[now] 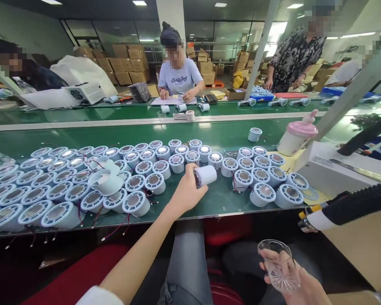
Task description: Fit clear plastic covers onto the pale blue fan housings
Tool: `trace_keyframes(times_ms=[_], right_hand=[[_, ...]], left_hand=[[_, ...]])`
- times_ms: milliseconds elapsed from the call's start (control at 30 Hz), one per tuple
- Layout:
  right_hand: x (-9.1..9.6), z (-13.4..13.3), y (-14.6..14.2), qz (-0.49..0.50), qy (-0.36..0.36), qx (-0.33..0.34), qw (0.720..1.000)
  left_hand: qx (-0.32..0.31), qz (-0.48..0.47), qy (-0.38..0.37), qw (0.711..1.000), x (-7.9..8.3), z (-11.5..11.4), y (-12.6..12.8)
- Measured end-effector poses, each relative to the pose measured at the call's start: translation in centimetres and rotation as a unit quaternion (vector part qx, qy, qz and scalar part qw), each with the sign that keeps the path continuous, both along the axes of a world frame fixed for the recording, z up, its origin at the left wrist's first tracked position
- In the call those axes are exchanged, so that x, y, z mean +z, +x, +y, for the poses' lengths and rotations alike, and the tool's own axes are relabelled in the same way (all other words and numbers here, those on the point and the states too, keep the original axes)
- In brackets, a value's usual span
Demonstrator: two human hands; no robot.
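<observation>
My left hand [189, 192] grips a light-blue cylindrical motor housing [207, 174], tilted on its side just above the green bench top. Down at the lower right, below the bench edge, my right hand [294, 277] holds a clear plastic cup [278, 267] with a ribbed pattern in its base. Many more motor housings [136, 203] stand in rows to the left of my left hand, their round metal-centred ends facing up and thin wires trailing. A smaller cluster of housings [263, 194] stands to the right. A pale-blue ring-shaped part [105, 180] lies on top of the left rows.
A black flexible hose [355, 203] with a white end juts in at the right. Behind it stand a grey-white box [336, 163] and a pink-lidded container [296, 137]. Across the green bench [66, 137], a person [180, 76] sits working; another stands at the right.
</observation>
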State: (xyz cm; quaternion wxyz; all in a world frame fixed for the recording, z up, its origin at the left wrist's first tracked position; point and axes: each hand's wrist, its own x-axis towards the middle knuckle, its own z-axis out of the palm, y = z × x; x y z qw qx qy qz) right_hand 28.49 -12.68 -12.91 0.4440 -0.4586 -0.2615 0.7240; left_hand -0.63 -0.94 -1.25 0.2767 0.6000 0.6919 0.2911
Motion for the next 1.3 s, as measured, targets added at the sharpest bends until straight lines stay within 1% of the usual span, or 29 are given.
trace_keyframes(times_ms=[33,67,100,133,167,200,233,267,300,367,400,433,467,500,567,633,700,767,800,867,933,967,1000,1033,1100,1167,1233,1267,1300], right_hand=[[0.0,0.1,-0.3,-0.011,0.013,0.015,1.000],[0.2,0.2,-0.7,-0.023,0.037,0.025,0.999],[0.6,0.3,-1.2,-0.036,0.070,0.032,0.996],[1.1,0.4,-1.7,-0.050,0.108,0.040,0.992],[1.7,0.6,-2.2,-0.064,0.145,0.048,0.986],[2.2,0.7,-2.5,-0.080,0.173,0.054,0.980],[2.6,0.8,-2.6,-0.093,0.191,0.061,0.975],[2.8,0.7,-2.6,-0.100,0.197,0.063,0.973],[2.8,0.5,-2.3,-0.103,0.195,0.051,0.974],[2.2,-0.4,-1.2,-0.101,0.173,-0.008,0.980],[1.8,-1.1,-0.3,-0.099,0.156,-0.043,0.982],[1.2,-2.0,0.6,-0.097,0.136,-0.077,0.983],[0.7,-3.0,1.5,-0.096,0.114,-0.113,0.982],[0.2,-4.0,2.5,-0.098,0.092,-0.143,0.981],[-0.6,-6.1,4.3,-0.109,0.056,-0.204,0.971],[-1.2,-7.8,5.7,-0.120,0.035,-0.253,0.959],[-1.6,-9.1,6.7,-0.125,0.020,-0.292,0.948],[-2.1,-9.7,7.4,-0.123,0.015,-0.316,0.941],[-2.3,-9.7,7.5,-0.126,0.019,-0.314,0.941],[-2.4,-9.2,7.5,-0.157,0.049,-0.285,0.944],[-2.0,-8.1,7.1,-0.228,0.115,-0.229,0.939],[-1.5,-7.4,6.7,-0.276,0.157,-0.192,0.929],[-0.9,-6.7,6.3,-0.328,0.201,-0.151,0.911],[-0.2,-5.8,5.7,-0.382,0.244,-0.106,0.885],[1.4,-4.1,4.4,-0.480,0.317,-0.019,0.818],[3.0,-2.5,2.8,-0.558,0.372,0.039,0.741],[4.2,-1.0,1.3,-0.614,0.406,0.071,0.673],[4.7,-0.4,0.6,-0.635,0.414,0.084,0.646],[5.0,0.2,0.0,-0.652,0.417,0.098,0.626]], left_hand=[[-0.015,-0.045,-0.005,0.999,-0.1,-1.3,-0.1],[-0.029,-0.124,-0.024,0.992,-0.3,-2.5,0.0],[-0.040,-0.234,-0.064,0.969,-0.6,-3.4,0.2],[-0.046,-0.365,-0.121,0.922,-0.9,-4.3,0.6],[-0.044,-0.497,-0.187,0.846,-1.3,-4.9,1.2],[-0.033,-0.605,-0.252,0.754,-1.7,-5.3,2.0],[-0.015,-0.677,-0.308,0.669,-2.1,-5.6,2.9],[0.002,-0.711,-0.353,0.608,-2.4,-5.8,3.9],[0.022,-0.732,-0.383,0.563,-2.8,-5.9,5.1],[0.053,-0.759,-0.420,0.495,-3.6,-5.6,7.6],[0.060,-0.767,-0.434,0.469,-4.1,-5.4,9.0],[0.062,-0.773,-0.445,0.448,-4.5,-5.0,10.4],[0.059,-0.775,-0.456,0.434,-5.1,-4.6,11.8],[0.050,-0.773,-0.467,0.426,-5.6,-4.2,13.2],[0.025,-0.765,-0.488,0.420,-6.6,-3.3,15.8],[0.002,-0.761,-0.498,0.416,-7.4,-2.8,18.0],[-0.018,-0.759,-0.497,0.420,-7.7,-2.5,19.3],[-0.039,-0.756,-0.491,0.431,-7.7,-2.3,19.7],[-0.051,-0.752,-0.487,0.441,-7.6,-2.2,19.6],[-0.079,-0.736,-0.482,0.470,-7.6,-2.0,18.9],[-0.112,-0.698,-0.485,0.516,-7.8,-1.7,17.6],[-0.129,-0.670,-0.488,0.544,-8.0,-1.6,16.8],[-0.146,-0.638,-0.491,0.575,-8.2,-1.5,16.0],[-0.163,-0.602,-0.492,0.607,-8.3,-1.6,15.1],[-0.195,-0.529,-0.481,0.672,-8.3,-1.8,13.4],[-0.230,-0.461,-0.454,0.727,-7.7,-2.3,11.9],[-0.272,-0.396,-0.420,0.770,-6.6,-2.9,10.6],[-0.293,-0.365,-0.401,0.788,-6.0,-3.3,10.1],[-0.309,-0.337,-0.381,0.804,-5.3,-3.6,9.7]])
